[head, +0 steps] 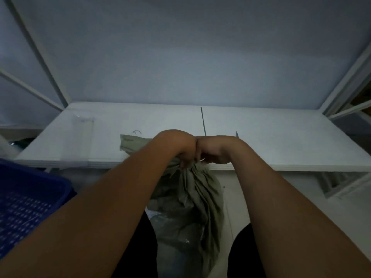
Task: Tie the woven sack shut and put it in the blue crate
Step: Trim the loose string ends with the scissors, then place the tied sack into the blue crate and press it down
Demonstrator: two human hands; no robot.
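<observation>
A grey-green woven sack (192, 201) stands on the floor between my knees, its mouth gathered into a bunch at the table's front edge. My left hand (178, 146) grips the bunched neck from above, fingers curled down into the cloth. My right hand (212, 148) is pressed against the left and curls round the same neck; a thin pale strip shows under its fingers. A loose flap of the sack (130, 142) lies on the table behind my left wrist. The blue crate (30, 199) with a perforated wall sits low at the left.
A white table (281, 137) spans the view, with a thin dark rod (203, 121) lying on it and a clear plastic piece (83, 125) at the left. White frame bars rise at both sides. Pale floor lies to the right of the sack.
</observation>
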